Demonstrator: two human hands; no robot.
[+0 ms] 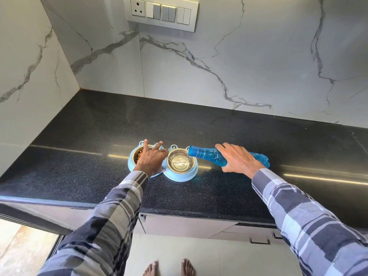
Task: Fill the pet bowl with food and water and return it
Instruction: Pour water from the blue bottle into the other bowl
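Note:
A light-blue double pet bowl (180,177) sits on the black counter (99,156). Its left steel cup (138,154) holds brown kibble, partly hidden by my left hand (151,158), which rests on the bowl with two fingers straight and raised over it. The right steel cup (180,161) holds water. My right hand (238,159) grips a blue plastic bottle (207,155), tipped on its side with its open mouth over the right cup's rim.
Marble walls close the counter at the back and left, with a switch panel (162,12) high on the back wall. The counter's front edge runs above grey cabinet drawers (199,226). My bare feet (169,268) stand on a pale tiled floor.

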